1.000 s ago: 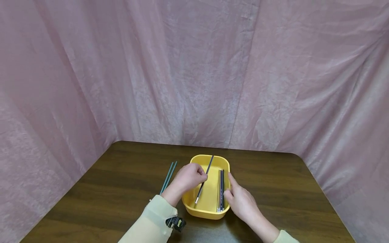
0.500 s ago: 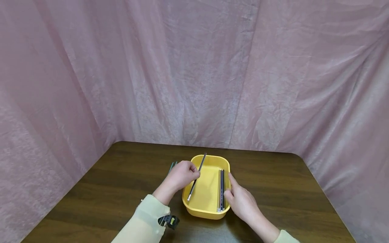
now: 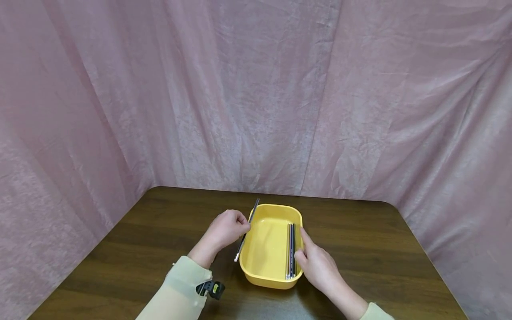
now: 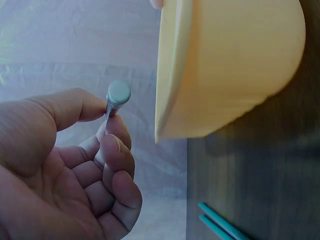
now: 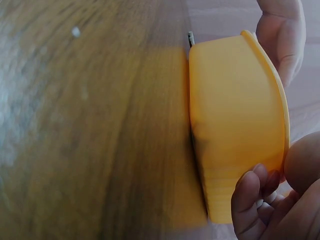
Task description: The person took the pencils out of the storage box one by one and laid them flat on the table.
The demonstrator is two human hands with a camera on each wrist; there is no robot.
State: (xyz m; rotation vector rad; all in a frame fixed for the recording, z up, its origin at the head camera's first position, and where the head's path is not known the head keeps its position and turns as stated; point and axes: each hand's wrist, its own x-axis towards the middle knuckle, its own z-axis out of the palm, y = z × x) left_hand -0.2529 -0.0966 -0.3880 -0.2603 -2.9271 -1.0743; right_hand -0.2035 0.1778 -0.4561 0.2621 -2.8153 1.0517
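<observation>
My left hand (image 3: 226, 227) pinches a dark pencil (image 3: 240, 250) between thumb and fingertips, just over the left rim of a yellow plastic basin (image 3: 269, 283). The pencil slants, its pale eraser end (image 4: 119, 92) turned toward the left wrist camera. My right hand (image 3: 318, 265) holds the basin's right side, thumb at the rim and fingers curled against the outer wall (image 5: 235, 100). Inside the basin, several dark pencils (image 3: 291, 251) lie side by side along the right wall.
Two teal pencils or sticks (image 4: 220, 222) lie on the dark wooden table (image 3: 360, 231) left of the basin; in the head view my left arm hides them. Pink curtains (image 3: 256, 98) hang behind the table.
My left hand has moved left with the pencil, from over the middle of the basin to its left rim. The right hand and basin have stayed put.
</observation>
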